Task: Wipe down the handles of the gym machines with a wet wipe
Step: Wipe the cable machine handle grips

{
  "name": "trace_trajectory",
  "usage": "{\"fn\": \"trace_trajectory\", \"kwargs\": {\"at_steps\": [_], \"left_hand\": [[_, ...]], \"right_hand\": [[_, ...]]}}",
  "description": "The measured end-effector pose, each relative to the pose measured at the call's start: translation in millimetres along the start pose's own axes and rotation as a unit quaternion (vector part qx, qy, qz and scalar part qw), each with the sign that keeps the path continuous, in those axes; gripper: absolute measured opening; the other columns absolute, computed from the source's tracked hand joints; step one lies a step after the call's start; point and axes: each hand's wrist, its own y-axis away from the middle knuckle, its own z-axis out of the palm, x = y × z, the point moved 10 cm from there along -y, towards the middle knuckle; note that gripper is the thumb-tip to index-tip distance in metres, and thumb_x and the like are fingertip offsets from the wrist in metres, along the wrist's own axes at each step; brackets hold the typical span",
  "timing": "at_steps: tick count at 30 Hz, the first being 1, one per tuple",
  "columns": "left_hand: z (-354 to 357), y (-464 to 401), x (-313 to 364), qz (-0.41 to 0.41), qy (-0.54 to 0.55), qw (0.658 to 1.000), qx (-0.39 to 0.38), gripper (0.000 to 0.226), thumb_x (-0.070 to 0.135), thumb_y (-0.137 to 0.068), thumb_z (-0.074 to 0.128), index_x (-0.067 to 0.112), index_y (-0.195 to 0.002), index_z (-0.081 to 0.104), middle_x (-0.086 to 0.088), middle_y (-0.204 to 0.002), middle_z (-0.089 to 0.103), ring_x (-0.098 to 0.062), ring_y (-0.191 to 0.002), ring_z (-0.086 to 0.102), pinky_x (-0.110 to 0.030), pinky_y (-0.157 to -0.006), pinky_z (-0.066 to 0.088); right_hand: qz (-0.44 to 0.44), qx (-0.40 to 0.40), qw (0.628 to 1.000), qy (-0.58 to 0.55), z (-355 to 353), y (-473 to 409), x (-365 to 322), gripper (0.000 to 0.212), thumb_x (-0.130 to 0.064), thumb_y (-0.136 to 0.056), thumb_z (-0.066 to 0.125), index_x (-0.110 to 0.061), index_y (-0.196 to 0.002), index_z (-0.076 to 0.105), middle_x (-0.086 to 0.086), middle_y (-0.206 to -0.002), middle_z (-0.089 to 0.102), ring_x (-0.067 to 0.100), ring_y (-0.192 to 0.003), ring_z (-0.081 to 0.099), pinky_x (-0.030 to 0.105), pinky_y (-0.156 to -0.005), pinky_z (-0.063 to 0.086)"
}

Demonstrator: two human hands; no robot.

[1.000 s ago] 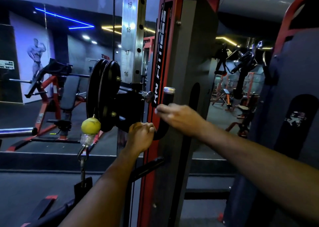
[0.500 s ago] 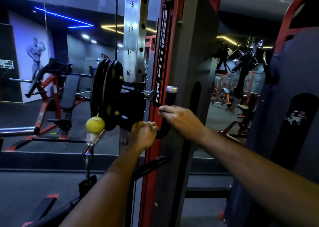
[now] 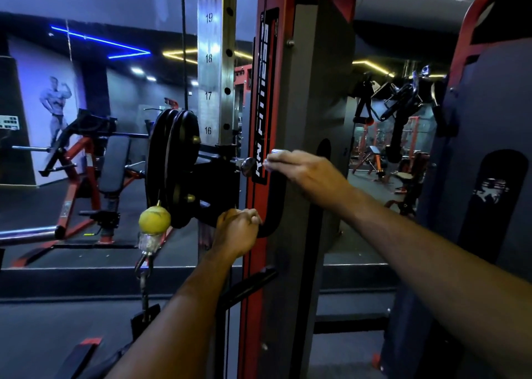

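Right hand wrapped the top of the black curved handle on the red upright, wipe not discernible; left hand gripped its lower bend; likely mid-wipe, next stroke downward.

A red upright post with a black strip of white lettering stands mid-frame beside a grey panel. The curved handle is black, silver-capped. Left of centre are black weight plates and a yellow-green ball. Blue light strips glow upper left.
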Motion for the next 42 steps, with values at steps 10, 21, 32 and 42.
{"fn": "trace_trajectory", "kwargs": {"at_steps": [10, 21, 32, 42], "left_hand": [[5.5, -3.9, -4.8, 0.012, -0.005, 1.0, 0.01, 0.034, 0.023, -0.101, 0.039, 0.018, -0.093, 0.071, -0.003, -0.099, 0.074, -0.02, -0.098, 0.065, -0.028, -0.079, 0.035], [23.4, 40.5, -24.6, 0.01, 0.167, 0.983, -0.076, 0.044, 0.028, -0.11, 0.036, 0.041, -0.151, 0.029, 0.006, -0.171, 0.011, -0.01, -0.158, 0.0, -0.037, -0.13, 0.007], [-11.1, 85.3, -76.9, -0.159, 0.05, 0.986, 0.005, 0.029, 0.047, -0.097, 0.043, 0.032, -0.118, 0.056, 0.007, -0.102, 0.069, -0.019, -0.089, 0.07, -0.046, -0.081, 0.06], [30.9, 107.0, -67.6, -0.171, -0.043, 0.964, -0.201, 0.021, 0.032, -0.102, 0.041, 0.03, -0.104, 0.062, -0.006, -0.113, 0.069, -0.032, -0.1, 0.068, -0.037, -0.083, 0.051]], "right_hand": [[0.073, 0.041, 0.994, -0.071, 33.3, 29.1, -21.8, 0.041, -0.015, -0.098, 0.043, -0.009, -0.134, 0.063, -0.003, -0.143, 0.057, 0.018, -0.098, 0.066, 0.038, -0.08, 0.059], [0.218, 0.084, 0.949, -0.211, 87.5, 81.6, -69.3, 0.042, -0.003, -0.096, 0.052, -0.01, -0.136, 0.061, -0.005, -0.15, 0.051, 0.005, -0.134, 0.05, 0.026, -0.108, 0.046], [0.231, -0.077, 0.957, -0.156, 121.3, -8.4, -111.8, 0.038, -0.002, -0.097, 0.046, -0.006, -0.134, 0.056, 0.012, -0.134, 0.056, 0.03, -0.115, 0.061, 0.039, -0.095, 0.053], [0.054, -0.237, 0.957, 0.157, 153.6, -15.5, -113.3, 0.046, -0.005, -0.099, 0.042, 0.007, -0.144, 0.042, 0.032, -0.146, 0.04, 0.04, -0.138, 0.039, 0.05, -0.117, 0.032]]}}
